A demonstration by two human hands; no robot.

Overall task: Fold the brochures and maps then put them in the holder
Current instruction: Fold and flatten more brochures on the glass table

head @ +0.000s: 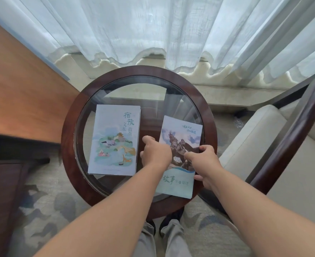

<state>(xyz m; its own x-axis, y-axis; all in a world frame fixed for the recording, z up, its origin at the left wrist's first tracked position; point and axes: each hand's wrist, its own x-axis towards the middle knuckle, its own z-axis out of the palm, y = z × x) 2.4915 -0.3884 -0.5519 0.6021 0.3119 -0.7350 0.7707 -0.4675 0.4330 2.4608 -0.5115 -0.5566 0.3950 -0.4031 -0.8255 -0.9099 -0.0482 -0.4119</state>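
My left hand and right hand both grip the horse brochure at 4 o'clock on the desk. It reaches the edge, and on smooth glass it could slide off.

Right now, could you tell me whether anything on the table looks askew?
The horse brochure lies tilted, its near end over the table rim; the left hand and right hand hold its edges. The other brochure lies fully on the glass.
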